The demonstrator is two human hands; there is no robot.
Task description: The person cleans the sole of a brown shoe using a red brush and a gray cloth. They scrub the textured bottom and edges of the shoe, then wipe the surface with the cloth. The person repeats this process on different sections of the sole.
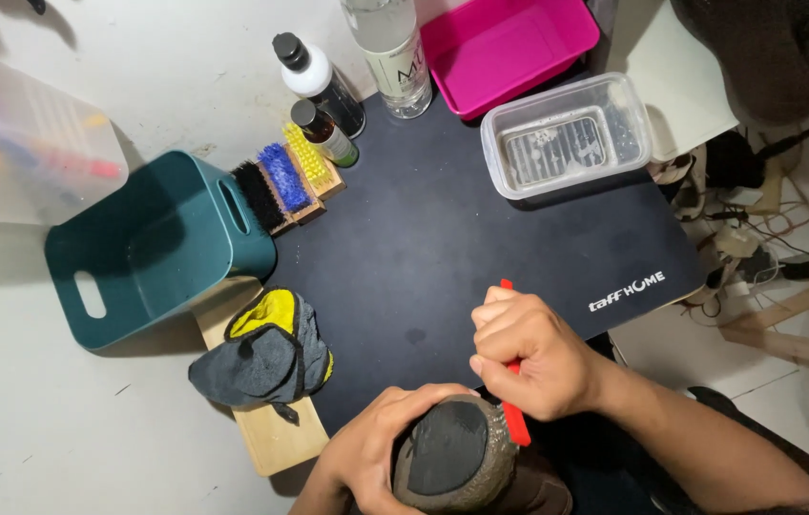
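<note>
At the near edge of the black mat (443, 238), the left hand (366, 453) was wrapped around a shoe (457, 463), holding it sole-up close to the body. The right hand (528, 353) was closed in a fist around a red-handled brush (511, 381), whose lower end lay against the rim of the sole. Grey dirt showed along that rim, so the scrubbing looked only partly done, though the flat of the sole seemed fairly dark and even. Beyond the hands, 3 brushes (288, 181) with black, blue and yellow bristles lay side by side, apparently unused, next to a teal basket (152, 248). 2 small dark bottles (323, 95) and a clear bottle (390, 52) stood behind them. A clear tub (567, 138) held shallow water, and a pink bin (509, 48) sat behind it. A grey and yellow cloth (266, 358) rested on a wooden board (276, 434), so wiping down probably remained.
</note>
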